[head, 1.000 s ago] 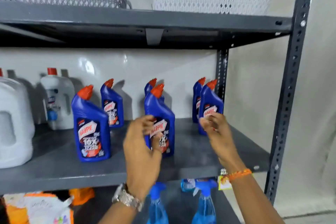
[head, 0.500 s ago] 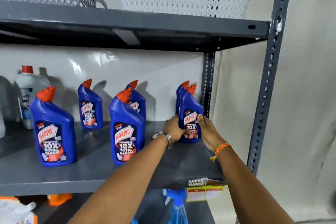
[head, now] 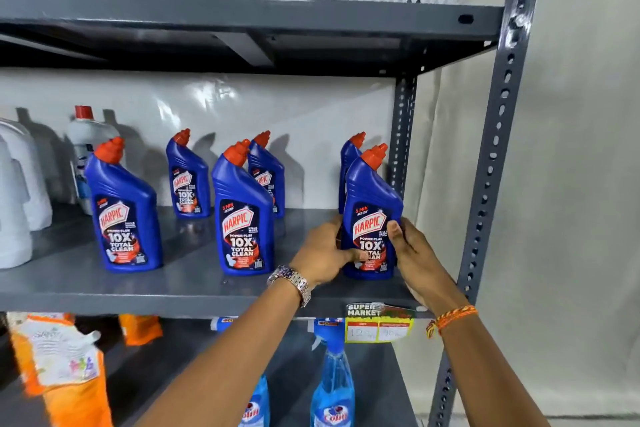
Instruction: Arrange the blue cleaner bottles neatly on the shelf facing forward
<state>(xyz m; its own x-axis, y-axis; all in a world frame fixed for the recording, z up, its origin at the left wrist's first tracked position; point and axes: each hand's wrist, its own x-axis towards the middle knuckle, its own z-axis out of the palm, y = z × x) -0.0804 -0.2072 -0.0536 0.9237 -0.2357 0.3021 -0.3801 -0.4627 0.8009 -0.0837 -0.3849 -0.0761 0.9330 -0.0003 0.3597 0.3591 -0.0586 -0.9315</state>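
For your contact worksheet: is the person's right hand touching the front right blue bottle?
Touching. The head view shows the right hand with its thumb pressed on the front right blue bottle label.

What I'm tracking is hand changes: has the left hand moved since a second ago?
Yes. The left hand went rightward along the shelf, from the middle front Harpic bottle to the right front Harpic bottle.

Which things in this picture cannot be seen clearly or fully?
- Head view: back right blue bottle, mostly hidden by the held blue bottle.
- Price tag numbers, too faint to read.
- Held bottle's label, partly covered by left hand and right hand.
- White jug, cut off by the left edge.
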